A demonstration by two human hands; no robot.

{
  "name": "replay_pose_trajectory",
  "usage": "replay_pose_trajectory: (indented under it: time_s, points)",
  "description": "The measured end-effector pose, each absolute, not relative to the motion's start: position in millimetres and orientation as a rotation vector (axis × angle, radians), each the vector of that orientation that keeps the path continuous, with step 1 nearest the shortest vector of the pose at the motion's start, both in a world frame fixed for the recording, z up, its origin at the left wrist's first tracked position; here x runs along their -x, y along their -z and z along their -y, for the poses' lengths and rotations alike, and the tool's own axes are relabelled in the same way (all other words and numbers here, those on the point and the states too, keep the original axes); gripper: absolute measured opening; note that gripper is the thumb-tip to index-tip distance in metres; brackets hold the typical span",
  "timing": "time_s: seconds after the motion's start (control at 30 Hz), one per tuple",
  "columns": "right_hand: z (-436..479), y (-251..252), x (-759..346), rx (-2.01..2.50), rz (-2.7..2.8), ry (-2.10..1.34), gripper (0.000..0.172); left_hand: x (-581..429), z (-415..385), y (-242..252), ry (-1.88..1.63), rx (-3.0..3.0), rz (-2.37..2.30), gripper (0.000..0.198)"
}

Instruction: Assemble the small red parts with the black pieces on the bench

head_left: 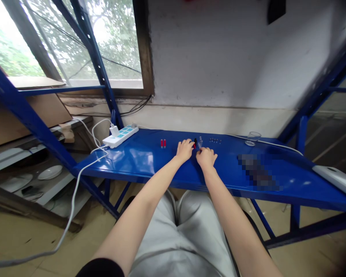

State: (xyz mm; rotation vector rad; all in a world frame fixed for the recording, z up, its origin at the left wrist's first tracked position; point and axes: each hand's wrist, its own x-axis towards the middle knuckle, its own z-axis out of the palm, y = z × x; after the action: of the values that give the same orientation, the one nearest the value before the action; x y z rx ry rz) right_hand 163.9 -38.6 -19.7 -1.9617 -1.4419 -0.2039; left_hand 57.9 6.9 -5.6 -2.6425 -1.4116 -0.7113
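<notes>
Red piece (194,146) is located on the blue table (144,161), near the middle of its length, at the fingertips of the left hand (185,150). A black piece (195,141) stands directly behind it; whether the two are joined cannot be determined. The left hand is palm down with its fingers bent and reaching toward the red piece. Whether these fingers are clamped on it or only touch it cannot be determined.

The right hand (207,157) is positioned just beside the left, with a gap between the two. Its fingers are curled, and the fingertips are partly hidden by the hand; whether they are together on an object cannot be determined. Small clear items (200,142) stand just beyond these fingertips, to the right of the black piece.

Two red cylinders (163,143) are set side by side, well apart from the hands on the left. Small metallic parts (215,140) are spread to the right of the clear items. A clear glass (252,139) is located farther right, near the rear edge. A white power strip (121,135), with a plug (114,130) inserted, occupies the left rear corner. A pixelated dark area (258,172) covers part of the table at right.
</notes>
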Motion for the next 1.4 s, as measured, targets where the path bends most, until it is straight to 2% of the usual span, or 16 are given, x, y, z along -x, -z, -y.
replay_pose_trajectory:
  time_s: [0.1,0.27,0.57,0.7,1.17,1.4]
  points:
    - [39.2,20.1,-163.4,1.974,1.473,0.172,0.028,-57.2,-5.7,2.3,0.730,2.607,1.442,0.022]
    - [37.4,21.8,-162.7,1.983,1.532,0.087,0.031,-47.1,-5.0,0.5,0.892,2.605,1.474,0.016]
    - [32.3,20.3,-160.8,2.101,1.585,-0.046,0.038,-23.5,3.0,13.5,1.803,2.429,1.612,0.009]
    - [30.9,21.2,-161.3,2.116,1.598,-0.063,0.040,-14.1,7.5,15.4,2.023,2.306,1.578,0.010]
    - [29.6,24.3,-163.8,2.110,1.700,-0.144,0.048,-10.2,9.6,10.9,2.129,2.262,1.608,0.009]
    - [32.5,24.7,-163.5,2.011,1.734,-0.139,0.043,-10.1,9.9,11.0,2.133,2.278,1.614,0.009]
